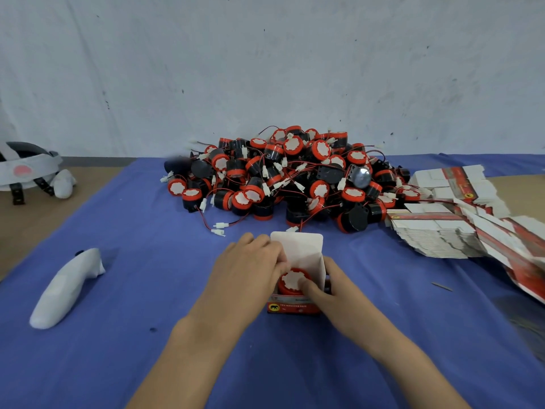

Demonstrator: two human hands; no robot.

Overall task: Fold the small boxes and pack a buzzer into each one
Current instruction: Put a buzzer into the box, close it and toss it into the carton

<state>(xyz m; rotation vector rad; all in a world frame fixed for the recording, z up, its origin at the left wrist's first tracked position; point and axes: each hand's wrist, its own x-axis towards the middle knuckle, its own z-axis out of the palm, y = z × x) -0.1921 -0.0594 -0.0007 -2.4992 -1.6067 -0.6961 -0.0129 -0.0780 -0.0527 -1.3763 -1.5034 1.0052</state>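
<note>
Left hand and right hand clasp an open small box, right thumb pressing a red buzzer inside.

Soft, even light; wide-angle stretch at the edges and a mild softness overall.

The table is lit brightly and evenly, and no single source can be made out; only faint shadows are cast under the pile. A small glare is caught on a metal disc. The print on the box held between the left hand and right hand is blurred past reading. Toward the right edge the flat boxes are stretched and smeared.
</note>
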